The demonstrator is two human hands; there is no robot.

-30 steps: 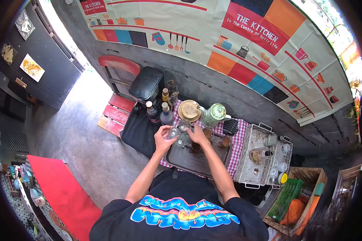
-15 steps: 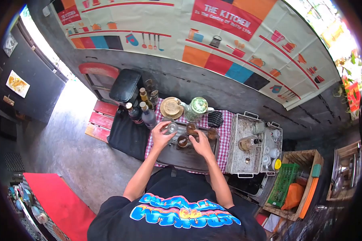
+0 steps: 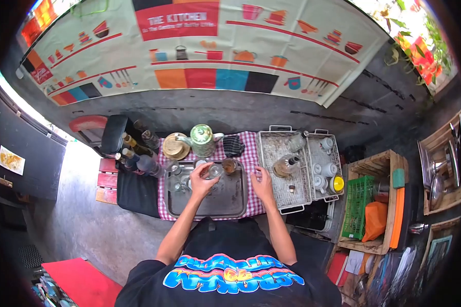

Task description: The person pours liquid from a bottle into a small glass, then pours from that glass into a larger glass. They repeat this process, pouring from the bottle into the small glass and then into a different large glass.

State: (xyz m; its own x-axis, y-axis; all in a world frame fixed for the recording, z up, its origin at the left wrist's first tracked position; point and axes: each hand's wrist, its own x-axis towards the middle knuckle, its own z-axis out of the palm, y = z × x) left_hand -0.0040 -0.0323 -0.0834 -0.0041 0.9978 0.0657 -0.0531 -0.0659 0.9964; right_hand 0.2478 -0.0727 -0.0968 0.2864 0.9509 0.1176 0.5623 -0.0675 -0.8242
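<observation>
My left hand [image 3: 200, 180] is over the back of the dark metal tray [image 3: 225, 202], with its fingers closed around a small clear glass [image 3: 213, 170]. A glass of brown liquid [image 3: 229, 165] stands just right of it, and several clear glasses [image 3: 177, 183] stand at the tray's left. My right hand [image 3: 264, 185] holds nothing. It lies on the red checkered cloth [image 3: 252, 204] between the tray's right edge and the wire rack [image 3: 271, 148].
Behind the tray are a green teapot [image 3: 202, 139], a brass dish [image 3: 175, 146], a black cloth [image 3: 234, 145] and several bottles [image 3: 134, 153]. The rack holds a bottle [image 3: 285, 165] and white cups [image 3: 325, 175]. A green crate [image 3: 361, 204] sits in a wooden box [image 3: 389, 169] to the right.
My right hand has left the glasses on the tray and moved right to the cloth by the rack. My left hand still holds the small glass. The view has swung to the right.
</observation>
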